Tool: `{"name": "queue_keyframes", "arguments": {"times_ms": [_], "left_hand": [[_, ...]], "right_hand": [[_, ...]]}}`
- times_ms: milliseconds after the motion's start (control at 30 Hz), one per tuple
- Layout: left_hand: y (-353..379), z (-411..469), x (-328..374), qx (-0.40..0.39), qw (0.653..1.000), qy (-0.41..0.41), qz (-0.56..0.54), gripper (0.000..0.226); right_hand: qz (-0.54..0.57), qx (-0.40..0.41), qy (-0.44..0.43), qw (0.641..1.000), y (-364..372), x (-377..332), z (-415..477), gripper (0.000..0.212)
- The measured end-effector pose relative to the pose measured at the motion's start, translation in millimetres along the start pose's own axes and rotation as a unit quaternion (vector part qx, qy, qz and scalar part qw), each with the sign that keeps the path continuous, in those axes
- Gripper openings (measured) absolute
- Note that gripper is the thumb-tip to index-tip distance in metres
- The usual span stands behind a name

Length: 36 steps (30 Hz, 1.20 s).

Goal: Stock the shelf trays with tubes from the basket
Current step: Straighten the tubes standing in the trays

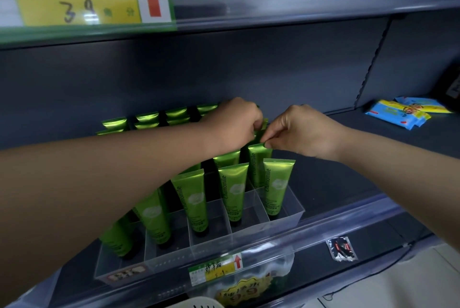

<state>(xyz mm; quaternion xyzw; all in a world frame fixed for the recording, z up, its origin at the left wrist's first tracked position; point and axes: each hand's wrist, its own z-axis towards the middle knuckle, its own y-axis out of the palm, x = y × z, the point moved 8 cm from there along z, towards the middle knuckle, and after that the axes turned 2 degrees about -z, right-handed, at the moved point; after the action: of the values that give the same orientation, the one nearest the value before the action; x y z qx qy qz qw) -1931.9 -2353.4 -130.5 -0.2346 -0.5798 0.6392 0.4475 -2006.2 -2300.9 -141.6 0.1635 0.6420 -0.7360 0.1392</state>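
While the left hand and right hand pinch the crimped tops of green tubes in the clear tray's right column, nearly every slot holds tubes, so stocking looks almost done

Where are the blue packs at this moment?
In the head view, the blue packs lie flat at the right of the shelf, near its back wall, apart from the green tubes and to the right of the right hand.
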Motion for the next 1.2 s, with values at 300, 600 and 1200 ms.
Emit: {"name": "queue_keyframes", "arguments": {"times_ms": [300,600,1200], "left_hand": [[-28,3,-19,0.082,0.996,0.000,-0.031,0.021],[-13,38,-40,0.056,0.998,-0.038,-0.004,0.022],[7,48,-48,0.041,0.998,-0.040,0.033,0.031]], "right_hand": [[0.092,0.037,0.058,0.993,-30,26,7,0.006],[0.021,0.053,0.036,0.998,-18,26,36,0.024],[0.186,0.047,0.093,0.977,14,39,49,0.013]]}}
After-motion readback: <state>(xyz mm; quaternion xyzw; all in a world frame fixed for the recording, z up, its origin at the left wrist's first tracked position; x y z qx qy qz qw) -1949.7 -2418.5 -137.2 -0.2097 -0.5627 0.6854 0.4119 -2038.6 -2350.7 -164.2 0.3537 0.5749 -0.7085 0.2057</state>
